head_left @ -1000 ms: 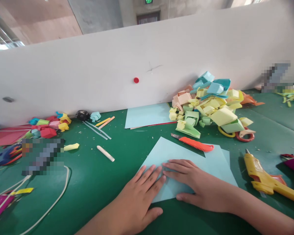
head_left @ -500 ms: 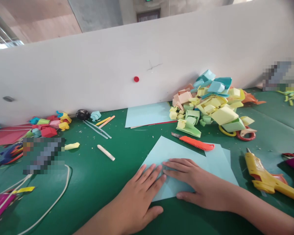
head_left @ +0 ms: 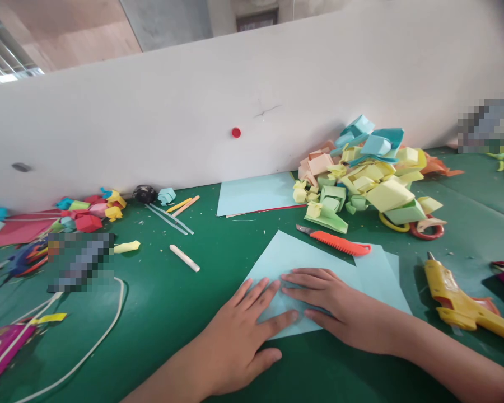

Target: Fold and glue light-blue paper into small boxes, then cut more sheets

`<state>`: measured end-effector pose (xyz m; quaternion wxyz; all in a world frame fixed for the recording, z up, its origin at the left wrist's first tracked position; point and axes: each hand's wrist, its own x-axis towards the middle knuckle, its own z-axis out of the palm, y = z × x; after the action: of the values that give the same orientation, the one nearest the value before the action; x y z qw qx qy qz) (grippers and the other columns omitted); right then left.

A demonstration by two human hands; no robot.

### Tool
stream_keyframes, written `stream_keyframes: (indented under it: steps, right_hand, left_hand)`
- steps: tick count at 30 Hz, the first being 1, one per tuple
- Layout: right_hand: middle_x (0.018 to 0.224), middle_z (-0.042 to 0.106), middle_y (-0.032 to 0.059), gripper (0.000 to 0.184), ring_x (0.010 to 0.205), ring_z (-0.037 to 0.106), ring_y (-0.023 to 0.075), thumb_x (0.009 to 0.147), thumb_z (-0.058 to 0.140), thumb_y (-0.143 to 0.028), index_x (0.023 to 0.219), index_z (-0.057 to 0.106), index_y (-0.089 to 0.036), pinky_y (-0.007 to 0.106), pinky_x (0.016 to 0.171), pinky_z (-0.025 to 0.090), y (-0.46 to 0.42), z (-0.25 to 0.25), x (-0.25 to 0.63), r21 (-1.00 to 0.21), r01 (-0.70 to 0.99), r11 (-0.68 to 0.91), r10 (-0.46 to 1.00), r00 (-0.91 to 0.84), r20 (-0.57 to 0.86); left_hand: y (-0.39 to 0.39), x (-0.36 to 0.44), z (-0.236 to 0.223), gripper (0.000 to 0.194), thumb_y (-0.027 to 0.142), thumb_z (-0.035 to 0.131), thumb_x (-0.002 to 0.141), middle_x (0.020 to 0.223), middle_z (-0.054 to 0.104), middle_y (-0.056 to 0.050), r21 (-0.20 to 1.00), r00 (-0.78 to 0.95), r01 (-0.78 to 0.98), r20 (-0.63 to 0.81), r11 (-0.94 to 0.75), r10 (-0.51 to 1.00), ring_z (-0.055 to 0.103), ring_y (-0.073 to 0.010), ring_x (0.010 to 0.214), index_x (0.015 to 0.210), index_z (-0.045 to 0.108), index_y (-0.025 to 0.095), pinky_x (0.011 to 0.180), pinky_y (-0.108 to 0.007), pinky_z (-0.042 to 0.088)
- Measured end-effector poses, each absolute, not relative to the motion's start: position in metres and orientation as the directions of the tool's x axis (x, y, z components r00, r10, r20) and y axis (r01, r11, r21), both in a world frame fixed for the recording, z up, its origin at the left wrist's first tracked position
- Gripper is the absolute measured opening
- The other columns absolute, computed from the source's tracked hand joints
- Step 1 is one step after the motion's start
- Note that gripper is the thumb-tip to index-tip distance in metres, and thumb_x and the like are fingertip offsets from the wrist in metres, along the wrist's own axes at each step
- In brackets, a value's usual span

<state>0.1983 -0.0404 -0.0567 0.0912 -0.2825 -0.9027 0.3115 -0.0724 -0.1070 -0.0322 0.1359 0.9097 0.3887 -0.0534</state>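
Observation:
A light blue sheet of paper (head_left: 286, 254) lies on the green table in front of me. My left hand (head_left: 247, 330) rests flat with fingers spread, its fingertips on the sheet's left edge and its thumb over the table. From the right, my right hand (head_left: 340, 305) lies flat across the lower middle of the sheet, fingers stretched out. More light blue paper (head_left: 378, 274) shows at the right, partly under my right forearm. Just beyond the sheet is a utility knife (head_left: 339, 242) with an orange handle, its blade out and pointing left.
A yellow glue gun (head_left: 453, 296) lies at the right. Behind it rises a heap of folded paper pieces (head_left: 373, 182) against a white partition (head_left: 172, 117). A white stick (head_left: 185, 258), a looped white cable (head_left: 120, 308) and colourful paper shapes (head_left: 88, 222) are on the left.
My left index finger has spread away from the others, further right over the paper. My right thumb has drawn closer to its fingers. The whole view has shifted slightly.

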Motion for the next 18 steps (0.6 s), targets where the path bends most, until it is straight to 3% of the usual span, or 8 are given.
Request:
stream_keyframes:
  steps: [5, 18]
  right_hand:
    - [0.163, 0.042, -0.0003, 0.048, 0.152, 0.029, 0.0281, 0.106, 0.043, -0.044, 0.153, 0.046, -0.034, 0.052, 0.122, 0.033, -0.0401, -0.0566, 0.1994, -0.619, 0.462, 0.635, 0.57, -0.821, -0.027]
    - [0.162, 0.044, -0.0012, 0.048, 0.152, 0.031, 0.0282, 0.104, 0.05, -0.045, 0.151, 0.05, -0.036, 0.052, 0.123, 0.034, -0.0401, -0.0592, 0.1996, -0.645, 0.458, 0.612, 0.591, -0.806, -0.012]
  left_hand:
    - [-0.1076, -0.0703, -0.0319, 0.07, 0.043, 0.051, 0.104, 0.171, 0.005, -0.007, 0.2, 0.685, 0.729, -0.211, -0.655, 0.698, 0.014, -0.0361, 0.156, 0.162, 0.011, 0.043, 0.124, -0.063, 0.021]
    - [-0.1086, -0.0715, -0.0325, 0.07, 0.042, 0.054, 0.103, 0.171, 0.006, -0.003, 0.204, 0.69, 0.724, -0.174, -0.659, 0.703, 0.016, -0.0351, 0.156, 0.162, 0.016, 0.043, 0.125, -0.061, 0.02]
